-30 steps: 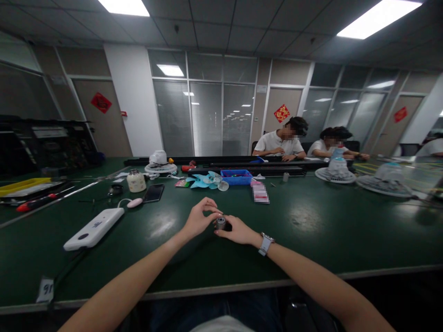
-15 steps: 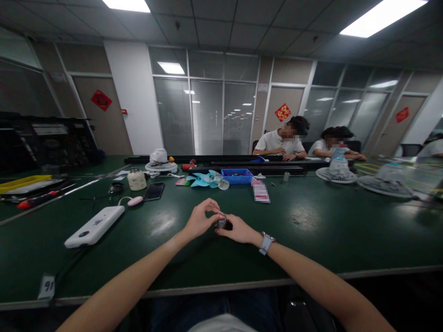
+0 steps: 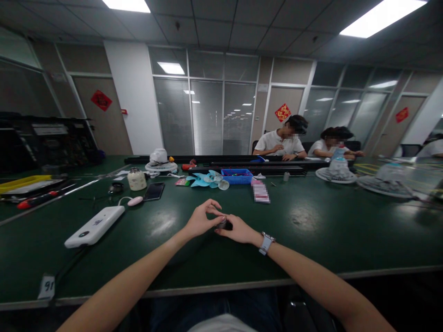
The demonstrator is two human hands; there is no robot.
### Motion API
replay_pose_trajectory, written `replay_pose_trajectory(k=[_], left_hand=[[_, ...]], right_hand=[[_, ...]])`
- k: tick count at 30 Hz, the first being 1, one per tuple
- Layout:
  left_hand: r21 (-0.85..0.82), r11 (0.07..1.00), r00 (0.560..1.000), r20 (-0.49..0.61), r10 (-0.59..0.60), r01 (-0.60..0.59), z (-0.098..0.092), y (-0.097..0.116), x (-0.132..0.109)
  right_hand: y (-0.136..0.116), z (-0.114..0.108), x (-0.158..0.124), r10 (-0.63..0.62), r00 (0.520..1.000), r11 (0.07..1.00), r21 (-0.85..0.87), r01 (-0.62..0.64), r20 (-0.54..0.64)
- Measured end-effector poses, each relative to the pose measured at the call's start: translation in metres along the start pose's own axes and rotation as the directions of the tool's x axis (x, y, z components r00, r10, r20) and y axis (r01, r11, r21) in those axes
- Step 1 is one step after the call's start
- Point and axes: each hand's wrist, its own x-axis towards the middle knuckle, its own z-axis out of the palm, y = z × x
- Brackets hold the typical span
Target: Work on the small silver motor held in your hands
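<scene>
A small dark grey cylinder (image 3: 221, 225) stands on the green table in front of me, partly hidden by my fingers. My right hand (image 3: 239, 229), with a watch on its wrist, curls round the cylinder from the right, thumb low and index finger near the top. From the left, my left hand (image 3: 203, 219) reaches over it. Its thumb lies across the cylinder's upper edge and its index finger arches above, in a pinch at the top. Whatever small part may be between those fingertips is too small to make out.
Beyond my hands lie light-blue fan blades (image 3: 205, 179), a blue tray (image 3: 237, 176) of small parts and a pink-and-white packet (image 3: 260, 191). Leftward are a white power bank-like device (image 3: 95, 226), a phone (image 3: 154, 191) and a cream jar (image 3: 136, 179). Two people (image 3: 282, 143) sit opposite.
My left thumb has shifted slightly right over the cylinder's top, and the left fingers are a little changed in bend. My right hand keeps its place. A person opposite has raised a hand.
</scene>
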Motion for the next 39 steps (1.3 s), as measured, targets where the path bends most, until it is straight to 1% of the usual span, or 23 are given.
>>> replay_pose_trajectory(k=[4,8,13,19,24,27,30,32,37,39], left_hand=[[-0.091,0.995,0.998,0.048,-0.031,0.035,0.0005,-0.0036,0.0008],[-0.129,0.991,0.997,0.063,-0.036,0.044,0.0006,-0.005,0.0009],[-0.086,0.996,0.999,0.011,-0.031,0.031,0.0011,-0.0044,0.0006],[-0.044,0.997,0.996,-0.052,-0.072,0.07,0.0034,-0.0064,0.0008],[-0.032,0.997,0.996,-0.058,-0.069,0.067,0.0024,-0.0075,0.0004],[-0.039,0.998,0.999,-0.028,-0.041,0.04,0.0007,-0.0076,0.0002],[-0.08,0.996,1.0,0.019,-0.023,0.024,0.0001,-0.0065,0.0],[-0.111,0.994,0.999,0.037,-0.023,0.027,0.0007,-0.0045,-0.0002],[-0.124,0.991,0.996,0.08,-0.037,0.047,0.0026,0.0007,-0.0013],[-0.136,0.989,0.995,0.09,-0.041,0.053,0.0031,0.0004,-0.0016]], right_hand=[[0.0013,0.0011,-0.0001,0.01,1.0,1.0,-0.006,-0.01,-0.004],[-0.0015,-0.0004,-0.0006,0.027,1.0,1.0,0.001,-0.027,0.0],[-0.0046,-0.0025,-0.001,0.021,1.0,1.0,0.018,-0.021,0.015],[-0.0038,-0.002,-0.0002,0.045,0.999,0.998,0.034,-0.045,0.016],[-0.005,-0.0025,0.0,0.021,1.0,1.0,0.021,-0.021,0.014],[-0.0053,-0.0029,-0.0002,0.013,1.0,1.0,0.027,-0.014,0.014],[-0.0048,-0.0029,-0.0004,0.008,1.0,1.0,0.022,-0.008,0.019],[-0.0042,-0.0025,-0.0003,0.009,1.0,1.0,0.018,-0.009,0.02],[-0.0024,-0.0008,0.0,-0.021,1.0,0.998,0.06,0.02,0.006],[-0.0021,-0.0005,-0.0001,-0.01,1.0,0.998,0.065,0.01,0.006]])
